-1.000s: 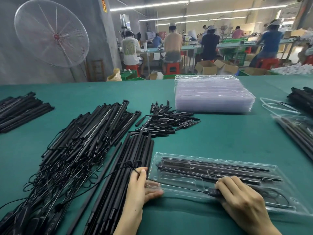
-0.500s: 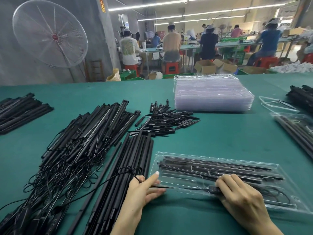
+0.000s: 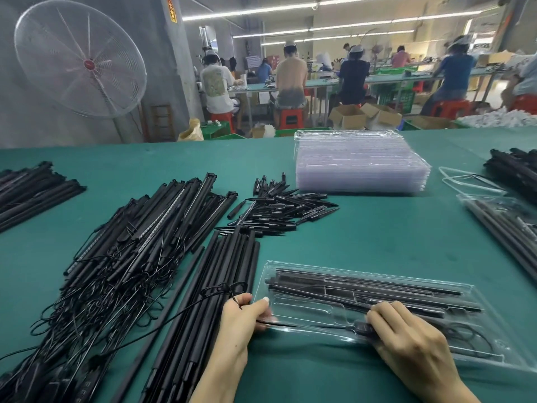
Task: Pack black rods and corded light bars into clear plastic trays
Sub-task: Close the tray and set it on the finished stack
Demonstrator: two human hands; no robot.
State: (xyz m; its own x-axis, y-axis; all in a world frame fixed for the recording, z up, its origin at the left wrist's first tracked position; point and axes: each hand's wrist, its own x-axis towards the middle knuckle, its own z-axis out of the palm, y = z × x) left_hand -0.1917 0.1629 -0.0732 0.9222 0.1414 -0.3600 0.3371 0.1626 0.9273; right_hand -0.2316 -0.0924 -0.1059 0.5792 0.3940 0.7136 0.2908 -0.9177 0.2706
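Trays like the clear one on the bench before us look thin and springy, so our left hand pinches the limp cord at its near-left edge while our right hand presses the plug into its near pocket.

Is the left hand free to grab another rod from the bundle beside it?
Probably not yet: the left hand pinches a thin cord at the tray edge. The rod bundle lies right beside it, unobstructed.
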